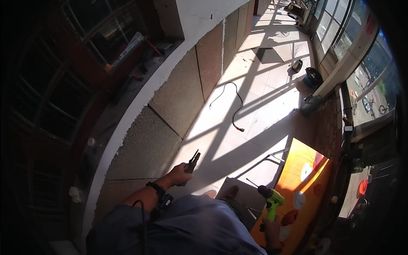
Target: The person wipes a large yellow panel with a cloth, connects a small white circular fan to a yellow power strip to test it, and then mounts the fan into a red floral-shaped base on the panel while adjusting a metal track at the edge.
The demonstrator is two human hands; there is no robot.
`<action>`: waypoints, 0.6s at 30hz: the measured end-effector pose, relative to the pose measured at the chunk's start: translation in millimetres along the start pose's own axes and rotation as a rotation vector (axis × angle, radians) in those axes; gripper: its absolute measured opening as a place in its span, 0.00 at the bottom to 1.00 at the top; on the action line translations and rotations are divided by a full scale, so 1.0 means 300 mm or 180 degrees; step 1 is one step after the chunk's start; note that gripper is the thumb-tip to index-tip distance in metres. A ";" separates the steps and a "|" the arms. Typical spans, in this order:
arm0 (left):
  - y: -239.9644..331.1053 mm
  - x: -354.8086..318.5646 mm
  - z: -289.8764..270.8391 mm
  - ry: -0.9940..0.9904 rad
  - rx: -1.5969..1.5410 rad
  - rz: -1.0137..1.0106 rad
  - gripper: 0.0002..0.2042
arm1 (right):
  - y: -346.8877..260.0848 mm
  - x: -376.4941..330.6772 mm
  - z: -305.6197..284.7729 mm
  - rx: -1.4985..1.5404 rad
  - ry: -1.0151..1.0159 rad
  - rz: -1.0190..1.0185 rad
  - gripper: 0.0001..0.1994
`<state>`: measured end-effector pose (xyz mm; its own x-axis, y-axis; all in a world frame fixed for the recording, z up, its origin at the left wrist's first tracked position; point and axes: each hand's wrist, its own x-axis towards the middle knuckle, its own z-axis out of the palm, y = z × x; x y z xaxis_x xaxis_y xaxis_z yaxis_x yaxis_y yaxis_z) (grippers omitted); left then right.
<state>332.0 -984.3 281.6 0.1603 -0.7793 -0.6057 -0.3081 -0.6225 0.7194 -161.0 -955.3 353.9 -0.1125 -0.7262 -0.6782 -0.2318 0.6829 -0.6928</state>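
Observation:
My left hand (178, 174) is closed around a pair of dark pliers (194, 162), whose jaws point up and away and stand slightly apart over the floor beside the stone-panelled wall. On the other side, my right hand (272, 227) grips the handle of a lime-green cordless drill (274, 203). A long thin bit sticks out of its black chuck toward the upper left. The drill is just above or against the orange-yellow tabletop (297, 170); I cannot tell whether it touches. Several white and red round shapes show on that top.
A black cable (242, 106) with a red-marked end lies curved on the pale floor ahead. Along the right wall stand a kettle (296, 65), a dark bucket (313, 77) and a grey container (311, 105). At left runs a windowsill (140, 74) with tools. Metal legs jut beside the table.

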 end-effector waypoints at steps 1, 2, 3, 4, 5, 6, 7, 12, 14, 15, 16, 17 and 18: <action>-0.010 0.002 -0.011 0.0170 -0.0059 0.0109 0.22 | -0.017 0.093 -0.025 -0.0205 -0.0162 -0.0175 0.16; -0.014 -0.011 -0.023 0.0292 -0.0229 0.0053 0.22 | -0.066 0.169 -0.032 -0.0400 -0.0349 -0.0358 0.16; -0.015 -0.029 -0.034 0.0416 -0.0393 0.0000 0.22 | -0.115 0.243 -0.032 -0.0524 -0.0519 -0.0506 0.16; -0.017 -0.042 -0.036 0.0531 -0.0564 -0.0043 0.23 | -0.197 0.306 -0.018 -0.0650 -0.0679 -0.0654 0.16; 0.010 -0.070 -0.043 0.0606 -0.0762 -0.0124 0.21 | -0.283 0.368 -0.001 -0.0767 -0.0851 -0.0802 0.16; 0.041 -0.106 -0.055 0.0682 -0.0956 -0.0201 0.20 | -0.369 0.419 0.030 -0.0754 -0.0983 -0.0913 0.16; 0.081 -0.150 -0.068 0.0768 -0.1147 -0.0272 0.19 | -0.459 0.458 0.074 -0.0732 -0.1128 -0.1020 0.16; 0.066 -0.205 -0.023 0.1791 -0.2073 0.0524 0.13 | -0.774 0.667 0.221 -0.1156 -0.1588 -0.1097 0.13; 0.202 -0.295 -0.108 0.1967 -0.1712 -0.0115 0.16 | -0.889 0.696 0.292 -0.1125 -0.1818 -0.1107 0.12; 0.166 -0.302 -0.140 0.2222 -0.1320 -0.0062 0.19 | -0.912 0.744 0.324 -0.1189 -0.1908 -0.1339 0.12; 0.128 -0.298 -0.175 0.2435 -0.0907 -0.0006 0.21 | -0.930 0.792 0.353 -0.1229 -0.1968 -0.1568 0.12; 0.165 -0.326 -0.231 0.2591 -0.0626 -0.0111 0.22 | -0.990 0.786 0.410 -0.1611 -0.1941 -0.1754 0.12; 0.200 -0.351 -0.294 0.2726 -0.0340 -0.0215 0.23 | -1.034 0.788 0.473 -0.1658 -0.2002 -0.1718 0.12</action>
<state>379.4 -946.0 418.6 0.8396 -0.4990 -0.2148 -0.1894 -0.6394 0.7452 21.4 -1327.5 373.8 0.6346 -0.6528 -0.4136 -0.5156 0.0410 -0.8558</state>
